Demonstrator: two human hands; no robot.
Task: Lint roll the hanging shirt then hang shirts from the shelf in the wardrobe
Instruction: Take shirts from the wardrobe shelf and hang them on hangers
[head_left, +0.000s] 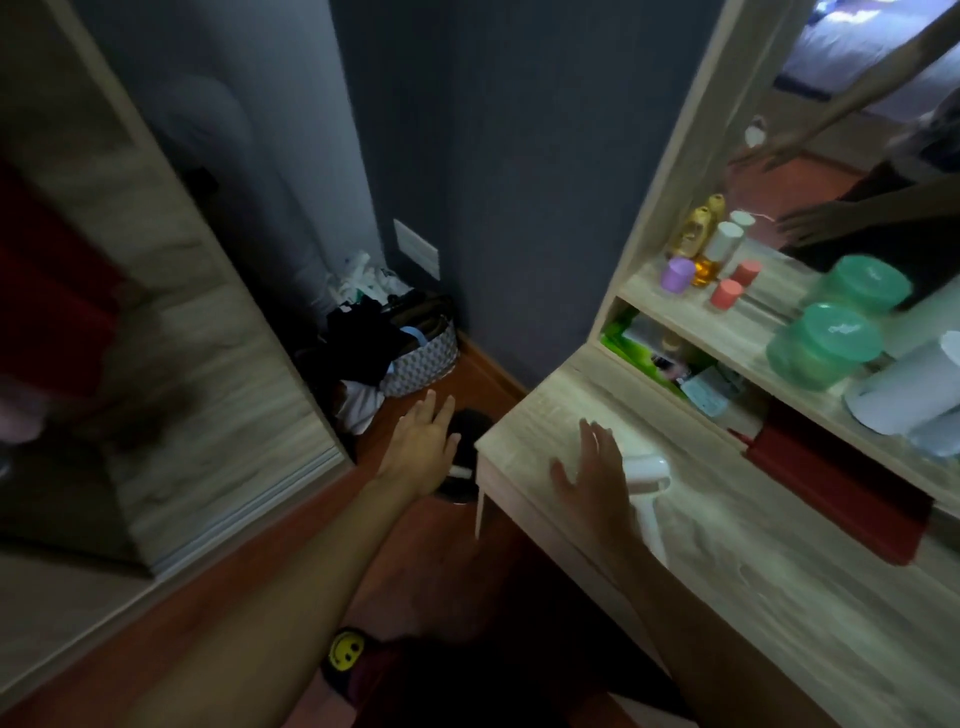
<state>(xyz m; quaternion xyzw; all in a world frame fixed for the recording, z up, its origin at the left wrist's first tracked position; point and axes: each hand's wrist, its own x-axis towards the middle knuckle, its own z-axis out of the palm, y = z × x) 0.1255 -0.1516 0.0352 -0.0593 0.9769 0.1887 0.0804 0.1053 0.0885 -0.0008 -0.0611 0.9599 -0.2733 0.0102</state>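
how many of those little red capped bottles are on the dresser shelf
2. One red-capped bottle stands nearer the shelf's front edge; the other just behind it by the mirror and may be its reflection.

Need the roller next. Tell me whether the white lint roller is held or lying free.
Lying free: the white lint roller rests on the wooden desk, right hand open beside it.

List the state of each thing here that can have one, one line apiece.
Left hand: open, fingers spread, above the floor beside the desk.
Right hand: open, over the desk, holding nothing.
Lint roller: lying flat on the desk, ungripped.
Laundry basket: overflowing with clothes.
Green jar: lidded, upright.
Pink-capped bottle: capped, upright.
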